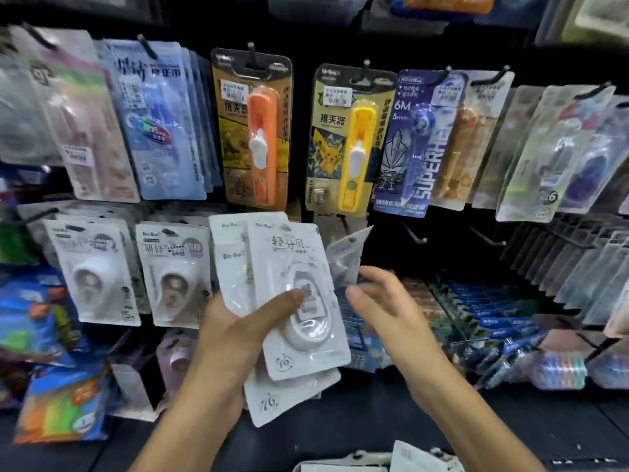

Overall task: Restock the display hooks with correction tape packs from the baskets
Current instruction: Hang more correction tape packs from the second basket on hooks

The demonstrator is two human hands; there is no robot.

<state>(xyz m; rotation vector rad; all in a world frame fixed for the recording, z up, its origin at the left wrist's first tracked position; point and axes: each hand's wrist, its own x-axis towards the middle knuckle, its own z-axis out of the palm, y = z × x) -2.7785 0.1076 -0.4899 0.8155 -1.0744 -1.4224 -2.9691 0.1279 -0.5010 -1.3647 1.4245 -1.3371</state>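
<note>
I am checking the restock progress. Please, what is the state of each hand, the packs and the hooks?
Left hand: grips a fanned stack of white packs, thumb on top.
Right hand: open, holding nothing, beside the stack.
Pack on hook: hanging, tilted.
Two bare hooks: empty, to the right of it.
Yellow pack: hanging on its hook.
Orange pack: hanging on its hook.

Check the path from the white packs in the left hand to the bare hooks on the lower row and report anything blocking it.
Nothing visible blocks it. The left hand grips the white packs; the bare hooks stick out free to their right. The right hand hovers open near that path.
</note>
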